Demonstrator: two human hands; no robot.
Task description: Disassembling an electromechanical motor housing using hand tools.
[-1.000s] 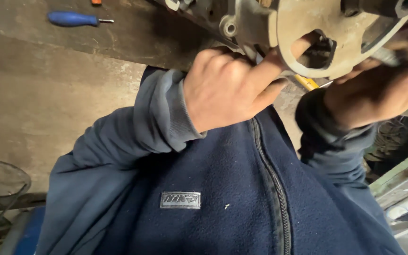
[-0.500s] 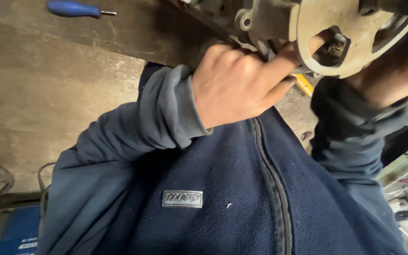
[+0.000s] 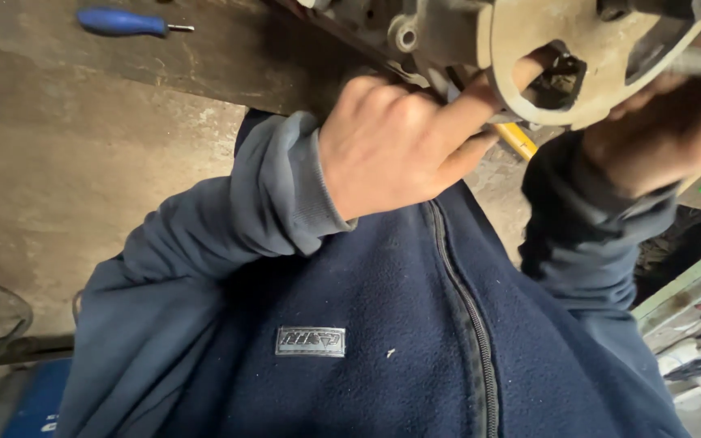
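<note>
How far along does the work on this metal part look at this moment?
Done: nothing can be judged finished. In hand: the left hand grips the rim of the worn metal casting, a finger hooked in its opening; the right hand supports it, blurred. Left: unclear; the blue-handled screwdriver lies untouched on the bench.

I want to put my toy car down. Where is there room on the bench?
The broad brown bench top lies bare from below the blue-handled screwdriver across to the left sleeve. It is crowded at the top right, where the left hand and right hand grip the round metal machine part.
</note>
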